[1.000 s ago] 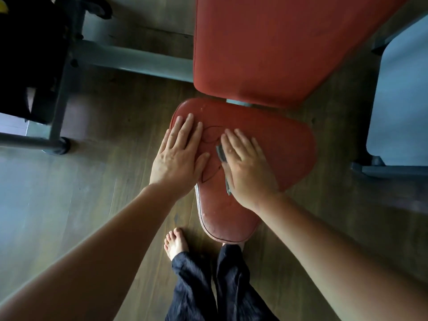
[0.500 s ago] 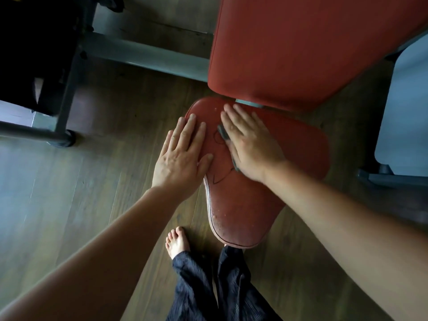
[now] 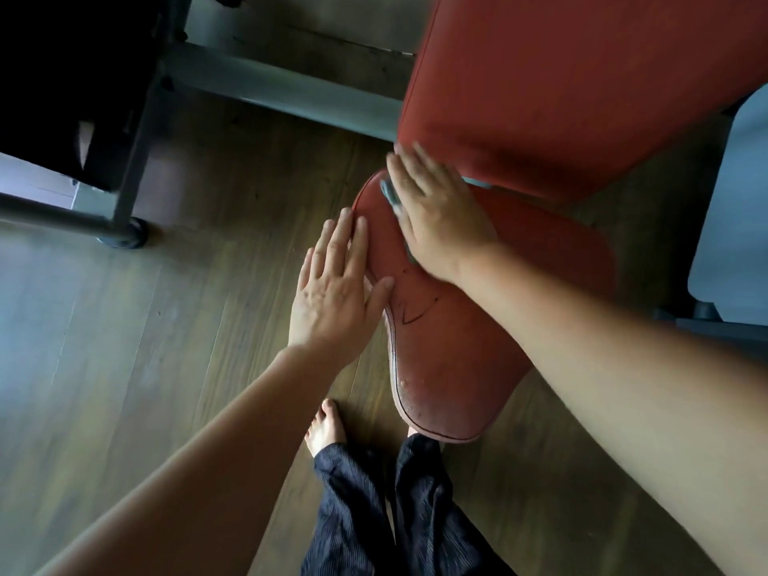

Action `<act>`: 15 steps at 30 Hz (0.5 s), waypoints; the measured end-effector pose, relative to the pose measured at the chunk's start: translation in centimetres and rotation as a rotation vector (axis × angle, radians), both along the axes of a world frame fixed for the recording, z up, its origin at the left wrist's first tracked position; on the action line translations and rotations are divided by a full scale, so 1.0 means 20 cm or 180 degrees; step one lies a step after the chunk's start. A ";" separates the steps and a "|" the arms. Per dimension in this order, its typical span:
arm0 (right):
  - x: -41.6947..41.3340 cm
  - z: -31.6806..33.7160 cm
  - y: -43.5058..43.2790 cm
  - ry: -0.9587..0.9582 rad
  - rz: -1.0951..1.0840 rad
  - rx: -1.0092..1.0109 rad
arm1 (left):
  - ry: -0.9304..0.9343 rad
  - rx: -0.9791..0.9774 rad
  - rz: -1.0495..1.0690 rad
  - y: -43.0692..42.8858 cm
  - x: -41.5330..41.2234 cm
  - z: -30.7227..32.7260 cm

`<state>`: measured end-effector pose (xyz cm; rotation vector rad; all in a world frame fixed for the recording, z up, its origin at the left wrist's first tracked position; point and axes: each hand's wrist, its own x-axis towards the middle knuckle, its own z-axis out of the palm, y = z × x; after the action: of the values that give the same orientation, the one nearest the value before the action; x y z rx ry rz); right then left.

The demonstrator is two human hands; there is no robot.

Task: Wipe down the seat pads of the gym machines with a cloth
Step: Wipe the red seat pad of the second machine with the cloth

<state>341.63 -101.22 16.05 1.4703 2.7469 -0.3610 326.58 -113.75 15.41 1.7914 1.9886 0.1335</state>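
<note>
on seat pad (image 3: 478, 347), right hand (image 3: 436, 214) pressing cloth (image 3: 388, 193)

Seat pad (image 3: 457, 367): worn brick red, thin black scrawled lines on top, pale seam along near rim.
Back pad (image 3: 561, 85) beyond seat pad: same red, plain, brighter.
Cloth (image 3: 388, 193) at far left corner of seat pad: grey-blue sliver.
Floor (image 3: 166, 326) left of seat pad: brown wood-grain planks, bluish sheen.
Frame tube (image 3: 282, 93) beyond seat pad, to left: dull grey.
Panel (image 3: 731, 201) right of seat pad: pale blue-grey.
Trousers (image 3: 353, 513) by seat pad's near tip: dark navy, fine pinstripe.
</note>
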 end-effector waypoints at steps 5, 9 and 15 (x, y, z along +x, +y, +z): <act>-0.07 0.03 -0.03 -0.0104 0.0026 -0.0012 | -0.0166 -0.0053 0.0311 -0.06 0.06 0.02; 0.15 0.08 -0.37 -0.0042 0.0618 -0.0238 | -0.0261 -0.0077 0.0342 -0.09 0.07 0.00; -0.13 0.02 0.05 -0.0110 0.0105 -0.0079 | -0.0224 -0.0065 0.0223 -0.14 0.02 -0.03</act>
<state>339.11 -100.22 16.47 1.4101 2.7261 -0.3641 327.02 -116.55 14.72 1.6819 1.9966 0.1950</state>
